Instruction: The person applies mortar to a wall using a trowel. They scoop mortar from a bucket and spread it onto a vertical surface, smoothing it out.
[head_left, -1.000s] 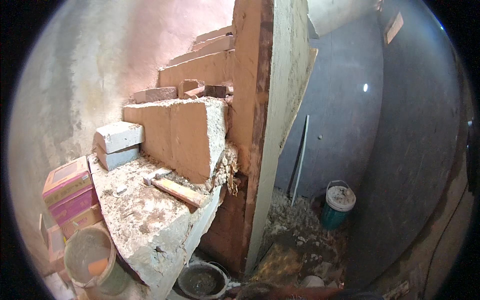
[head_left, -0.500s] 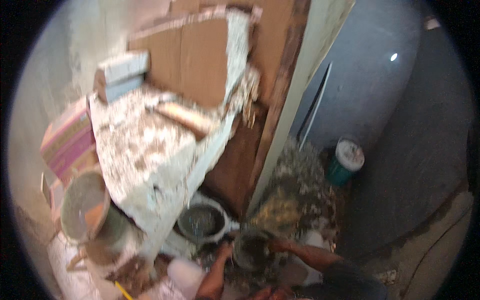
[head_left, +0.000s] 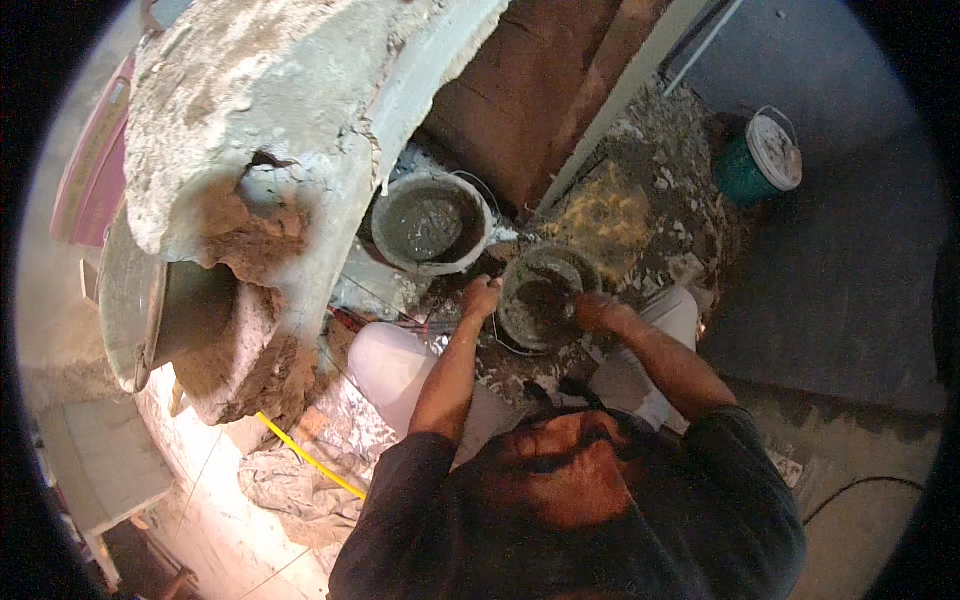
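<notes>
A round grey bucket (head_left: pixel 520 333) stands between my knees, its inside dark and smeared with mortar. My left hand (head_left: pixel 482 297) is closed on the bucket's left rim. At the opposite side my right hand (head_left: pixel 600 313) reaches over the rim with its fingers curled; what it grips is too dark to make out. A thin pale wire handle hangs along the bucket's near side. Just beyond my left hand sits a wider tub (head_left: pixel 483 240) with a pale rim, holding wet grey mix (head_left: pixel 433 222).
A broken masonry slab (head_left: pixel 330 220) juts in from the left. Under it a large tub (head_left: pixel 135 300) lies tilted. A yellow strip (head_left: pixel 310 455) runs near my left elbow. Rubble (head_left: pixel 680 170) and a green lidded pail (head_left: pixel 750 168) are at the far right. A brown panel (head_left: pixel 530 90) stands ahead.
My view has tipped downward, so the bucket, tub and both hands appear higher in the picture. Both hands stay at the bucket, and the blur has lessened.
</notes>
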